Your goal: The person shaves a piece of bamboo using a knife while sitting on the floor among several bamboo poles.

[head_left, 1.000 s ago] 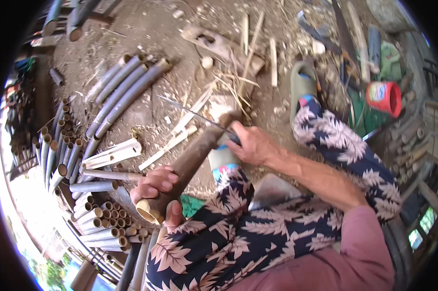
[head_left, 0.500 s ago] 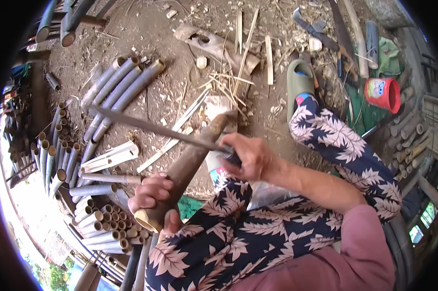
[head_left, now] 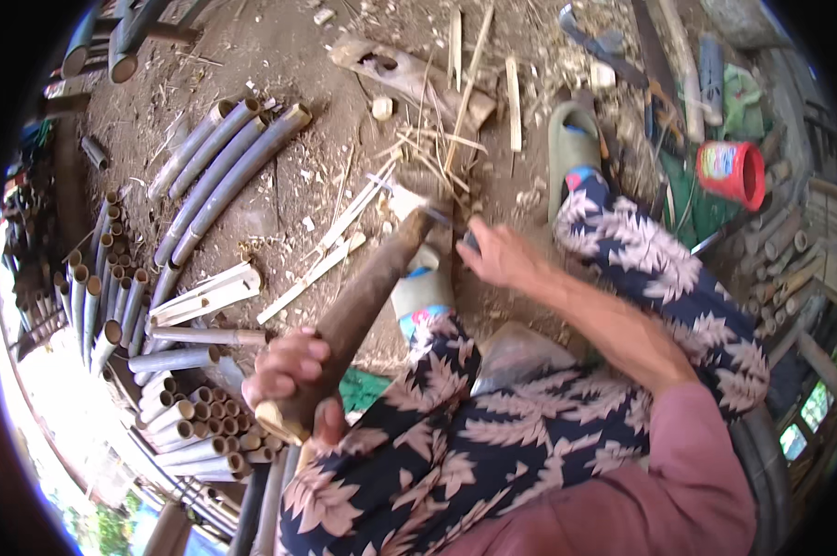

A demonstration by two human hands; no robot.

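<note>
My left hand (head_left: 293, 375) is wrapped round the near, cut end of a thick brown bamboo piece (head_left: 367, 292), which slants away from me over my left leg. Its far end meets a pale wooden block (head_left: 404, 198) on the ground. My right hand (head_left: 506, 255) grips the dark handle of a long-bladed knife (head_left: 471, 241). The blade lies low across the bamboo's far end, pointing left, and is partly blurred; I cannot tell whether it cuts in.
Long bamboo poles (head_left: 242, 171) lie at the left, above stacks of cut bamboo tubes (head_left: 196, 417). Split strips (head_left: 330, 246) and shavings litter the dirt. A hooked blade tool (head_left: 604, 56) and red bucket (head_left: 731, 176) are at far right. My clogs (head_left: 571, 148) flank the work.
My right hand has moved the knife away from me, from above the bamboo's middle down to its far end. My left hand keeps its hold on the bamboo.
</note>
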